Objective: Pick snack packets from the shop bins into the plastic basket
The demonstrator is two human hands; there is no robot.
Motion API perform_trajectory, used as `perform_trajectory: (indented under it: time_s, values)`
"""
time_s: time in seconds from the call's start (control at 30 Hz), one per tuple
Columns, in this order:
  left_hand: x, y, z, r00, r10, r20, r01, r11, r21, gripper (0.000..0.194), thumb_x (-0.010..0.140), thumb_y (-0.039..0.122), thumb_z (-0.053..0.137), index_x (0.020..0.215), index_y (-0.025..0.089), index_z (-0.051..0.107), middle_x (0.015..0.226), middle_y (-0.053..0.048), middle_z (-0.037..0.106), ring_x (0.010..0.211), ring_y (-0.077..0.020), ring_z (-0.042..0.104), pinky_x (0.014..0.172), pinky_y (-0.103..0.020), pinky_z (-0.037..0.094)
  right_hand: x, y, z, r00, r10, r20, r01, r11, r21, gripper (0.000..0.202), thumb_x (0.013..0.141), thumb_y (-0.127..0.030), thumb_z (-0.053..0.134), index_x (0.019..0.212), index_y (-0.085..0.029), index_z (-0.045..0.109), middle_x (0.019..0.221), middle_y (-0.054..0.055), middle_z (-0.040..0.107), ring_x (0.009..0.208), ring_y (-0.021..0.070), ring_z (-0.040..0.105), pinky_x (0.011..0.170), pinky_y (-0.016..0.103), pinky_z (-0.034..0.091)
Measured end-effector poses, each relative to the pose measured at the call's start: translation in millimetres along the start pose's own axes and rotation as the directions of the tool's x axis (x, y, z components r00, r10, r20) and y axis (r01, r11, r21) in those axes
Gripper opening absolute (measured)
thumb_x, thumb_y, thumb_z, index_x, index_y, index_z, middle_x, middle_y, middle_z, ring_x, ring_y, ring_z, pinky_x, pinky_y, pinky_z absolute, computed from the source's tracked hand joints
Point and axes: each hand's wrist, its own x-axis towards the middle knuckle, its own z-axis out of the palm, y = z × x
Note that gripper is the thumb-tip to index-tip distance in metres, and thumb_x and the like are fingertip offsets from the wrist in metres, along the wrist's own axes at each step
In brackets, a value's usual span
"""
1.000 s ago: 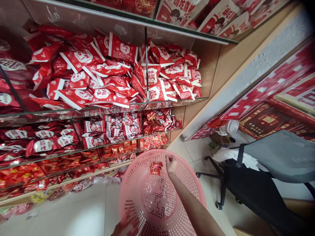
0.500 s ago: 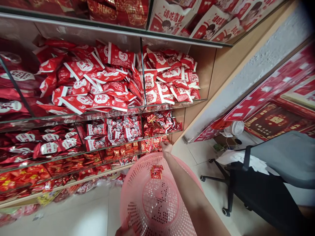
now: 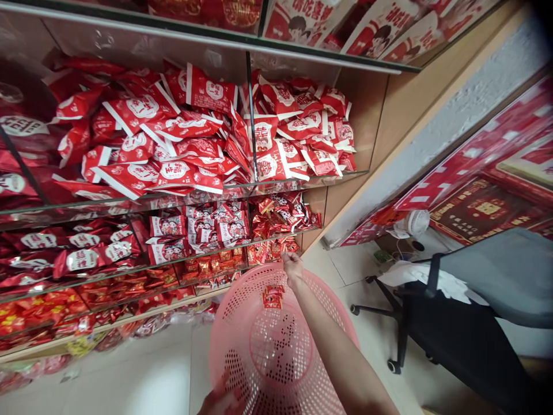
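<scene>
A pink perforated plastic basket (image 3: pixel 242 323) is tilted below the shelves, its opening facing me. A few small red candy packets (image 3: pixel 273 297) lie inside against its far wall. At the bottom edge, my left hand (image 3: pixel 222 399) grips the basket's near rim, partly cut off by the frame. My right hand (image 3: pixel 294 268) is above the far rim, just in front of a low compartment of small red and gold packets (image 3: pixel 273 249). Its fingers are curled together, and whatever they hold is too small to make out.
Glass-divided shelves (image 3: pixel 216 189) hold red and white packets (image 3: pixel 173 138) and dark red packets (image 3: pixel 82 259). To the right stand a wooden side panel (image 3: pixel 389 132) and a black office chair (image 3: pixel 458 328) with a white cloth on it. A small white fan (image 3: pixel 417 222) is behind the chair.
My right hand has drawn back slightly from the low compartment toward the basket, its fingers now curled. My left hand stays at the basket rim. The view has shifted a little.
</scene>
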Motion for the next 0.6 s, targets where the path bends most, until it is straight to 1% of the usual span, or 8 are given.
perform_trajectory:
  time_s: [0.03,0.13,0.2,0.27,0.33,0.4,0.47,0.6]
  values:
    - [-3.7,1.3,2.6,1.0,0.026,-0.01,-0.026,0.999,0.034,0.089,0.056,-0.002,0.047,0.134,0.021,0.012,0.099,-0.006,0.06,0.089,-0.0211,0.057,0.072,-0.032,0.045,-7.8,-4.4,-7.0,1.0,-0.009,0.011,0.009,1.0,-0.008,0.03,0.06,-0.043,0.057,0.06,-0.014,0.054,0.051,-0.003,0.047,0.049,0.0073,0.038,0.051,0.021,0.034]
    - [-11.6,4.9,6.3,0.997,-0.001,-0.082,0.017,0.98,0.199,0.084,0.058,0.003,0.048,0.133,0.026,0.016,0.102,-0.006,0.059,0.085,-0.0224,0.058,0.065,-0.033,0.047,-31.5,-14.5,-34.9,0.995,-0.049,0.092,0.055,0.997,-0.058,0.024,0.061,-0.039,0.058,0.063,-0.014,0.056,0.056,-0.003,0.051,0.053,0.0075,0.041,0.055,0.021,0.035]
    - [-13.5,6.7,6.1,0.995,-0.014,-0.099,0.038,0.967,0.251,0.081,0.06,0.005,0.048,0.131,0.028,0.018,0.105,-0.006,0.057,0.085,-0.0222,0.058,0.063,-0.033,0.047,-44.9,-14.5,-54.2,0.99,-0.018,0.142,0.028,0.997,-0.067,0.022,0.062,-0.037,0.058,0.065,-0.015,0.056,0.062,-0.001,0.054,0.057,0.0085,0.045,0.057,0.021,0.038]
    - [-13.7,7.8,5.5,0.994,-0.015,-0.11,0.046,0.959,0.281,0.08,0.06,0.004,0.047,0.13,0.029,0.019,0.108,-0.005,0.056,0.087,-0.0218,0.058,0.062,-0.033,0.047,-54.7,-7.1,-69.2,0.984,0.102,0.143,-0.102,0.995,-0.005,0.021,0.06,-0.035,0.059,0.064,-0.015,0.054,0.065,0.0,0.056,0.06,0.0097,0.049,0.058,0.022,0.04]
    - [-13.1,8.4,5.1,0.992,-0.017,-0.125,0.056,0.946,0.318,0.079,0.06,0.005,0.047,0.13,0.029,0.018,0.109,-0.005,0.055,0.088,-0.0221,0.058,0.06,-0.033,0.047,-60.6,6.0,-77.9,0.955,0.266,0.132,-0.279,0.956,0.091,0.021,0.056,-0.033,0.062,0.062,-0.016,0.052,0.064,-0.001,0.057,0.061,0.0101,0.053,0.061,0.023,0.042]
    - [-11.6,8.0,4.5,0.99,-0.024,-0.136,0.071,0.934,0.35,0.079,0.062,0.006,0.048,0.13,0.03,0.018,0.109,-0.005,0.055,0.088,-0.0225,0.057,0.059,-0.033,0.048,-63.4,21.1,-80.4,0.909,0.395,0.132,-0.412,0.9,0.143,0.022,0.054,-0.032,0.063,0.061,-0.016,0.05,0.064,-0.002,0.058,0.061,0.0099,0.055,0.062,0.023,0.044]
    - [-8.7,5.8,2.2,0.991,-0.025,-0.135,0.07,0.937,0.342,0.079,0.062,0.006,0.05,0.131,0.03,0.018,0.107,-0.004,0.056,0.088,-0.0226,0.058,0.061,-0.033,0.048,-63.6,34.5,-77.7,0.868,0.476,0.141,-0.493,0.86,0.132,0.02,0.054,-0.03,0.063,0.063,-0.016,0.05,0.062,0.0,0.059,0.058,0.0102,0.056,0.058,0.023,0.045]
    - [2.1,-5.5,-10.5,0.992,-0.04,-0.117,0.057,0.988,0.146,0.086,0.06,-0.003,0.049,0.133,0.024,0.013,0.097,-0.006,0.06,0.086,-0.021,0.058,0.074,-0.033,0.045,-58.9,51.1,-63.8,0.791,0.591,0.158,-0.603,0.796,0.044,0.014,0.058,-0.025,0.06,0.059,-0.015,0.051,0.052,0.002,0.058,0.047,0.0109,0.054,0.045,0.021,0.042]
